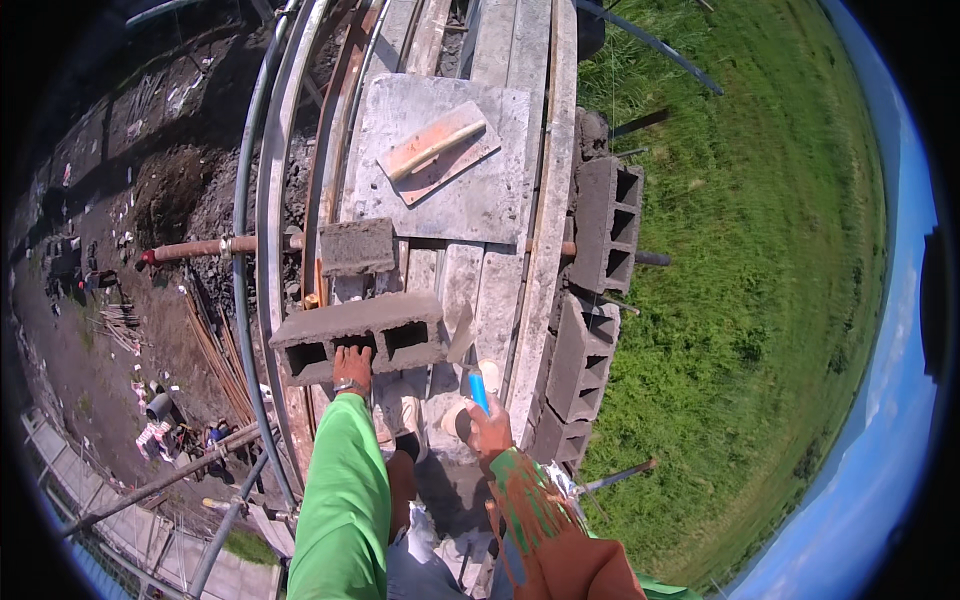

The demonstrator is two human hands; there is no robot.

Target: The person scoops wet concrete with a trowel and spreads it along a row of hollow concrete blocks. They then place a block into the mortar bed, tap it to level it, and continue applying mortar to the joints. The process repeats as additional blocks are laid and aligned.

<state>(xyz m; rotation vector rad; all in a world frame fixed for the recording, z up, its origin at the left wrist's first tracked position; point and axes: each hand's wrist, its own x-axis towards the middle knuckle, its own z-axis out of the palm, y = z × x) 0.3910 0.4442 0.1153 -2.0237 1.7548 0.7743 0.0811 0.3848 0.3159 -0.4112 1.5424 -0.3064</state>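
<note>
My left hand [352, 368] grips a grey hollow concrete block [365, 318] by its near side, with the fingers at the middle opening. The block's openings face me, and it is just above or on the planks; I cannot tell which. My right hand [489, 432] is closed round the blue handle [479, 391] of a trowel. Its metal blade [461, 334] points away from me, close to the block's right end. Beyond the block lies a smaller solid-looking piece of block [357, 247]. On my right, hollow blocks [583, 360] form a wall top.
A mortar-stained board [490, 205] bears a wooden float [435, 155] on the scaffold planks [545, 190]. Metal tubes [246, 170] edge the left side, with ground far below. Another block [607, 225] stands farther along the wall; grass [740, 300] stretches beyond. My feet are on the planks.
</note>
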